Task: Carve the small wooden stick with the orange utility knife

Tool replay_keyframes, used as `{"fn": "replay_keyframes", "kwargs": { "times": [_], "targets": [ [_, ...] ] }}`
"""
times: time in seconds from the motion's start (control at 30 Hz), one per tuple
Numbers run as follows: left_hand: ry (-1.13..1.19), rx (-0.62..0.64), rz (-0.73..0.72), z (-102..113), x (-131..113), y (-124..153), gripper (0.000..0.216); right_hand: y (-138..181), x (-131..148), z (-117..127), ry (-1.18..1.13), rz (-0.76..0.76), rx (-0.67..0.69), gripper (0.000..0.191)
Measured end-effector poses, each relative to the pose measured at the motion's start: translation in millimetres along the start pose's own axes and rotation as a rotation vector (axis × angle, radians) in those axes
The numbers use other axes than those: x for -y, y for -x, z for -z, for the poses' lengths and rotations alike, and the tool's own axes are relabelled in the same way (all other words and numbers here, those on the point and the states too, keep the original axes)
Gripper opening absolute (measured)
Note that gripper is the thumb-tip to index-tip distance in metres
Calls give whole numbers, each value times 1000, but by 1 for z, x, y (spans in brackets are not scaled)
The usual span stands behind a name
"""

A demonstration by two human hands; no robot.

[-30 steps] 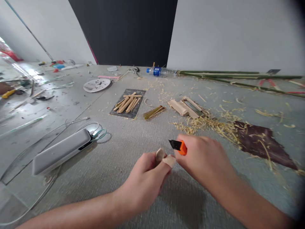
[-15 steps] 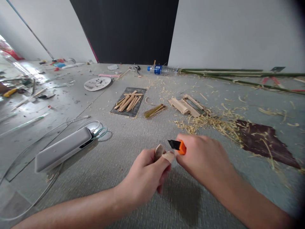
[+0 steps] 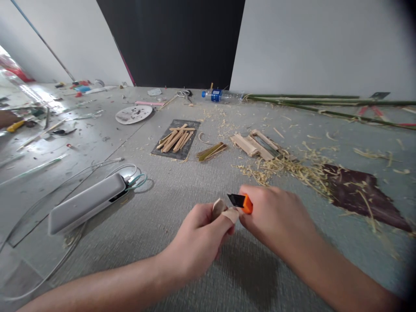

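Note:
My left hand is closed around a small pale tan piece, with one rounded end showing above the fingers. It could be wood, but the rest is hidden in the grip. A beige wrap covers the tip of my left thumb. In my closed right hand is an orange utility knife; its black blade points left, just above the left thumb. Both hands are close together over the grey work surface.
Beyond the hands lie wooden sticks on a dark plate, green bamboo strips, split wood pieces and curled shavings. A power bank with cables sits left, dark red sheet right. Another person's hand shows far left.
My right hand and the knife have shifted slightly left and down, closer to the left thumb. The left hand keeps its grip almost in place.

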State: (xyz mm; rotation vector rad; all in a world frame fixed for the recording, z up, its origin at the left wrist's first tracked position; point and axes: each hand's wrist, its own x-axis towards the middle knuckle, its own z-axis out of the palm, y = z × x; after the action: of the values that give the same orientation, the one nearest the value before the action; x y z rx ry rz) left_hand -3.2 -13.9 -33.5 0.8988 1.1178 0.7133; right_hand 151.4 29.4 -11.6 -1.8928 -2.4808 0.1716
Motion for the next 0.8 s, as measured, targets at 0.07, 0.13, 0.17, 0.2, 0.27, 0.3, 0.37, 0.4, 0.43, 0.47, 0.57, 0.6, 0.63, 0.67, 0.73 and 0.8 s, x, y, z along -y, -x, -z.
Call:
{"fn": "replay_keyframes", "kwargs": {
  "times": [0.07,0.13,0.17,0.2,0.27,0.3,0.37,0.4,0.43,0.47,0.57,0.6,0.63,0.67,0.73,0.8],
  "targets": [
    [-8,-4,4,0,1,0,40,0,0,-1,-2,6,-9,14],
    [-12,-25,2,1,1,0,36,0,-1,-2,4,5,-15,15],
    [-13,-38,-8,1,0,0,33,1,-1,-2,10,2,-19,16],
    [-16,-47,-25,1,0,1,30,1,-1,-2,18,-2,-21,16],
    [-31,-52,-74,1,-1,2,28,2,-1,-3,26,-2,-28,16],
    [-42,-48,-99,2,-1,3,30,3,-1,-3,23,5,-30,16],
    [-55,-33,-134,2,-3,4,36,4,-2,-3,-2,39,-31,13],
    [-56,-23,-143,2,-3,5,39,4,-2,-2,-24,64,-31,12],
    [-57,-17,-147,2,-4,6,41,5,-2,-1,-49,88,-27,11],
    [-59,-12,-149,3,-4,7,42,5,-2,-1,-77,106,-24,11],
    [-77,-2,-153,3,-4,7,43,6,-1,2,-144,137,-10,11],
    [-83,3,-155,3,-3,7,44,6,0,2,-154,144,-5,10],
    [-86,9,-158,3,-3,7,44,7,0,2,-160,152,1,9],
    [-87,18,-161,3,-3,7,43,7,0,2,-161,161,5,9],
    [-91,34,-169,4,-3,7,42,8,0,2,-159,178,8,8],
    [-100,61,-175,4,-4,7,40,9,0,1,-157,200,11,8]
  ]
}}
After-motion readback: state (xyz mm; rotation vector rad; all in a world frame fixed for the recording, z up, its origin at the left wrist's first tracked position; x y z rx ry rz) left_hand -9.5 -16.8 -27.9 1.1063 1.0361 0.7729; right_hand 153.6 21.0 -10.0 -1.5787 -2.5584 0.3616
